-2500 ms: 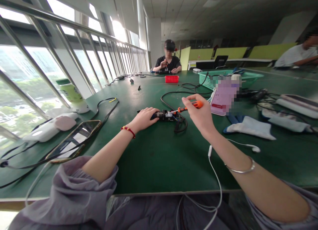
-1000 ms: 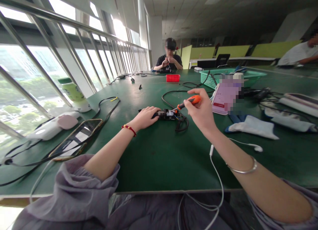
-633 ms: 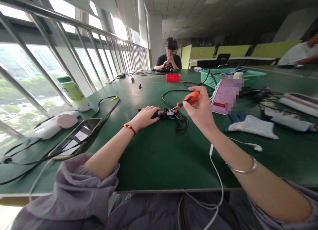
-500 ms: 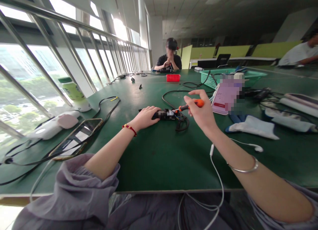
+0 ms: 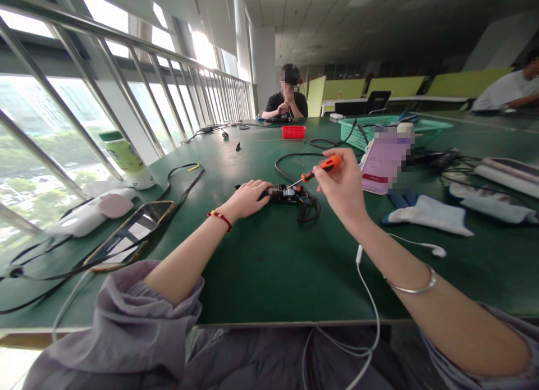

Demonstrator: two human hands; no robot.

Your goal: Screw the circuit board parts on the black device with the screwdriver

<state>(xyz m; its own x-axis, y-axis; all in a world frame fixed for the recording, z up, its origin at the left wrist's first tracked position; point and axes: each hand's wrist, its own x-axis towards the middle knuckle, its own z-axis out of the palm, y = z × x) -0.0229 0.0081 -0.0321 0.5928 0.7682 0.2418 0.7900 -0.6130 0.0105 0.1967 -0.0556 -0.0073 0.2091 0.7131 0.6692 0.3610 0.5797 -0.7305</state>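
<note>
A black, elongated device (image 5: 277, 194) with a pale block and thin coloured wires at its right end lies on the green table (image 5: 269, 266). My left hand (image 5: 247, 199) holds its left part down, fingers laid over it; that end is mostly hidden. In my right hand (image 5: 344, 189) is a screwdriver (image 5: 330, 164) with an orange and black handle, gripped between thumb and fingers. Its thin shaft slants down to the left, the tip at the top of the device near the pale block. Whether it sits in a screw is too small to tell.
A black cable (image 5: 309, 215) curls beside the device. To the right are a phone (image 5: 381, 164), a green basket (image 5: 353, 133), gloves (image 5: 429, 215) and white earphones (image 5: 438, 251). Leftward lie another phone (image 5: 130, 233) and a bottle (image 5: 128, 163). A person (image 5: 286, 101) sits across, behind a red box (image 5: 293, 132).
The screwdriver's handle has tipped upward, so its shaft stands steeper. My right-hand fingers have shifted around the handle. My left hand and the device have stayed in place.
</note>
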